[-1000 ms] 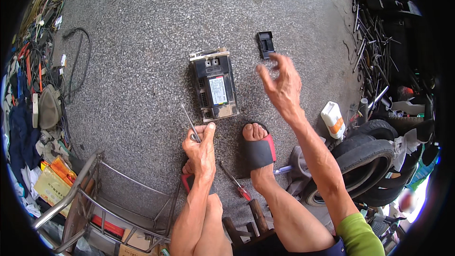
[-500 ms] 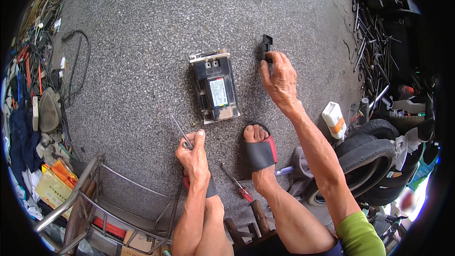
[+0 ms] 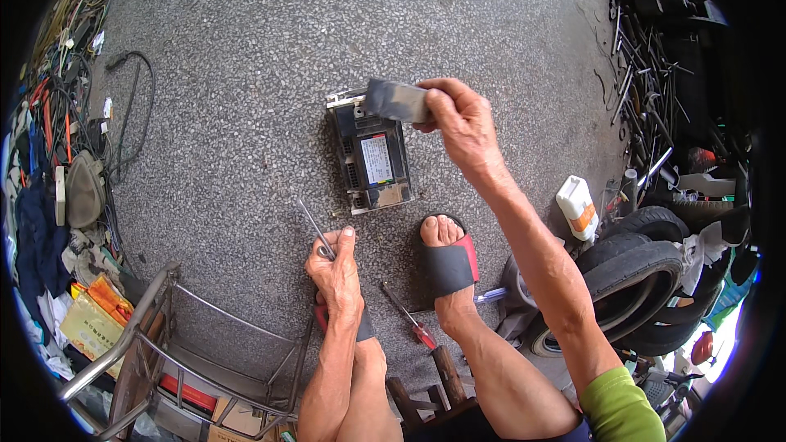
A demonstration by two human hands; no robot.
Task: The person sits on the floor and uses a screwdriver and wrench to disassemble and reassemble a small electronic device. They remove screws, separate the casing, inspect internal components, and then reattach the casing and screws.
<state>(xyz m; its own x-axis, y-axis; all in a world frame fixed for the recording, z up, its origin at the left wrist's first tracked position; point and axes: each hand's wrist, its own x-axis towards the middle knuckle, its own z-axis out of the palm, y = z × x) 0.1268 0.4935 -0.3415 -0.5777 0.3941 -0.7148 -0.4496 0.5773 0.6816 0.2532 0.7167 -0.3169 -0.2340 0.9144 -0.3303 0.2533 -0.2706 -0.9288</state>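
A black electronic control box [image 3: 395, 155] with a white label lies on the speckled ground in front of me. Pinched between thumb and fingers of my right hand [image 3: 467, 124] is a dusty black plastic cover [image 3: 399, 101], held over the box's far end and hiding part of it. My left hand [image 3: 336, 266] is closed round a thin metal screwdriver [image 3: 314, 223], its shaft pointing up and to the left, apart from the box. The handle is mostly hidden in the fist.
A red-handled screwdriver [image 3: 409, 317] lies between my feet. To the right are a white bottle [image 3: 577, 208], tyres [image 3: 639, 278] and a heap of metal tools [image 3: 647, 98]. A metal tube frame [image 3: 155, 303] stands at the lower left, with cables [image 3: 135, 115] beyond it.
My right hand has lifted the black cover off the ground beside the box and brought it left over the box's far end, turning it. The left hand has barely moved.
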